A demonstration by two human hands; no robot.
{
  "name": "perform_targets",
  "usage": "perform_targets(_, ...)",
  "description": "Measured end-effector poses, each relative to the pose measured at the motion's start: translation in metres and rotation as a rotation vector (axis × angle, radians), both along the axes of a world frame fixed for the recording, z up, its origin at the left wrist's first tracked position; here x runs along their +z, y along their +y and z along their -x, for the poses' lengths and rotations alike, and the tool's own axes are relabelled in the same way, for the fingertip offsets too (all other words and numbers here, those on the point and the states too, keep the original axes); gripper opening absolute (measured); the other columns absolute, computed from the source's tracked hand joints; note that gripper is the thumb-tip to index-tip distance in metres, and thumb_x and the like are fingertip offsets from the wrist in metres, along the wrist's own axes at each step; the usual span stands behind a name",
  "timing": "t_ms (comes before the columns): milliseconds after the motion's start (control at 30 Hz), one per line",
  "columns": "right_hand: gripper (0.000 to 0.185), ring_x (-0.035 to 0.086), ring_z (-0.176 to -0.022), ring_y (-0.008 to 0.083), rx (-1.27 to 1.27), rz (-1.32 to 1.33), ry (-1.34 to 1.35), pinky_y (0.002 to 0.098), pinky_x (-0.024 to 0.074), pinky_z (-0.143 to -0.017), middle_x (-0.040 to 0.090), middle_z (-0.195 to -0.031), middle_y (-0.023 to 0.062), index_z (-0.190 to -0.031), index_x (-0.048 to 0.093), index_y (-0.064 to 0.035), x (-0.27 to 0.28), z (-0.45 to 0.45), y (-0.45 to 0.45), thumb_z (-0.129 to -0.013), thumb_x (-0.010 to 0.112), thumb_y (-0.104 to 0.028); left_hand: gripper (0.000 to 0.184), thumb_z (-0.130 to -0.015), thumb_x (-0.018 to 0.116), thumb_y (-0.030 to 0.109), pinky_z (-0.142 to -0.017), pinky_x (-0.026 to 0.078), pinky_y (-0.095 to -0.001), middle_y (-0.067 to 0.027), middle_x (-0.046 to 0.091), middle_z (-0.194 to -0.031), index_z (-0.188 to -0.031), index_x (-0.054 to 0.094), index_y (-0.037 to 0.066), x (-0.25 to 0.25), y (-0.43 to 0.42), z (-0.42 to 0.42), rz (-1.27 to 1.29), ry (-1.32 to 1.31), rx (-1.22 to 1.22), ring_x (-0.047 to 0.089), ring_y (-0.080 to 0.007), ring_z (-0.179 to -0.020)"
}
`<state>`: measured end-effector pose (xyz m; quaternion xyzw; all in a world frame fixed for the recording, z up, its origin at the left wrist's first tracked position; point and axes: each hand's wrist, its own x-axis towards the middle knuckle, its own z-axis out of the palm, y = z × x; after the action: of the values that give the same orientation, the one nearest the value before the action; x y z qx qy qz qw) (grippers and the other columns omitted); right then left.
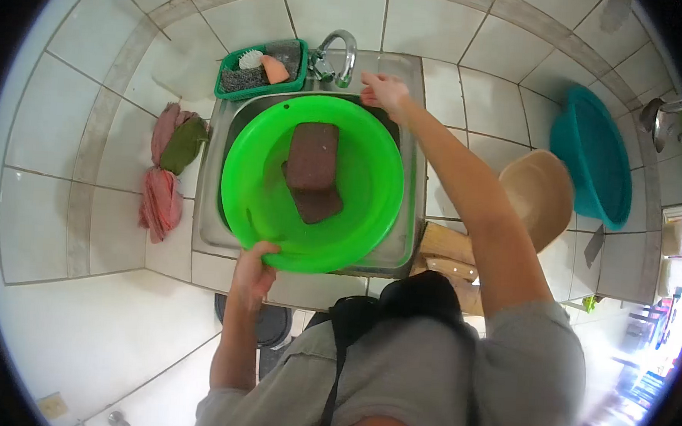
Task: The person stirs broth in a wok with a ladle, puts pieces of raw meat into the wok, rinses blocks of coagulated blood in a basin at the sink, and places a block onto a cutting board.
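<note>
A bright green plastic basin (243, 200) sits over the metal sink, tilted slightly toward me. Inside it lie two dark brown rectangular pieces with rounded corners, the upper brown piece (313, 156) resting partly over the lower brown piece (317, 205); their exact kind is unclear. My left hand (254, 272) grips the basin's near rim, thumb on the inside. My right hand (384, 92) hovers just right of the chrome faucet (349, 55), fingers loosely bent and apart, holding nothing visible. It appears apart from the faucet.
A green tray (231, 93) with scrubbing pads and a brush stands behind the sink (209, 220). Rags (162, 204) lie left. To the right are a beige basin (538, 196), a teal tub (598, 161), wooden boards (449, 243) and a wooden-handled knife (454, 268).
</note>
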<state>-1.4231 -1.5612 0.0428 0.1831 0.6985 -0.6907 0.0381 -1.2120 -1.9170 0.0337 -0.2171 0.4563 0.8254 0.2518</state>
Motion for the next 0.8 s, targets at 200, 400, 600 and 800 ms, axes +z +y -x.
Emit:
perform_targets(200,0.033,0.065,-0.082,0.0254,0.417,-0.498,0.419,0.0362,0.0575,-0.075,0.06,-0.091,0.0148,-0.097,0.055,0.0021,-0.057,0.096,-0.033,-0.09,0.065,-0.028,0.046,-0.077,0.054,-0.009,-0.085,0.053,-0.0375,-0.0103,0.059,-0.113,-0.121,0.05,0.002,-0.011,-0.011,0.001,-0.069,-0.013,0.028,0.061,-0.0246,-0.101)
perform_targets(400,0.039,0.065,-0.09,0.0362,0.014,-0.425,0.213,0.0417,0.0538,-0.08,0.063,-0.096,0.0234,-0.106,0.057,-0.0013,-0.026,0.088,-0.061,-0.084,0.071,-0.029,0.045,-0.076,0.052,-0.01,-0.085,0.052,-0.0372,-0.0096,0.059,-0.111,-0.12,0.051,0.002,-0.017,-0.003,0.018,-0.083,-0.018,0.035,0.061,-0.0238,-0.1)
perform_targets(600,0.039,0.063,-0.084,0.0348,0.008,-1.18,0.931,0.0388,0.0513,-0.083,0.064,-0.083,0.015,-0.109,0.066,-0.0116,-0.027,0.061,-0.055,-0.079,0.073,-0.036,0.047,-0.076,0.052,-0.01,-0.086,0.051,-0.0379,-0.0092,0.059,-0.11,-0.121,0.051,0.002,-0.024,0.016,0.03,-0.173,-0.014,0.018,0.06,-0.0237,-0.101)
perform_targets(800,0.019,0.068,-0.079,0.0186,0.502,-0.464,0.102,0.0342,0.0552,-0.074,0.069,-0.079,0.0124,-0.099,0.069,-0.0061,0.013,-0.023,-0.03,-0.082,0.063,-0.012,0.055,-0.076,0.052,-0.009,-0.097,0.046,-0.0403,-0.0106,0.055,-0.121,-0.13,0.045,0.003,-0.034,0.029,0.039,-0.2,0.059,-0.064,0.055,-0.027,-0.11)
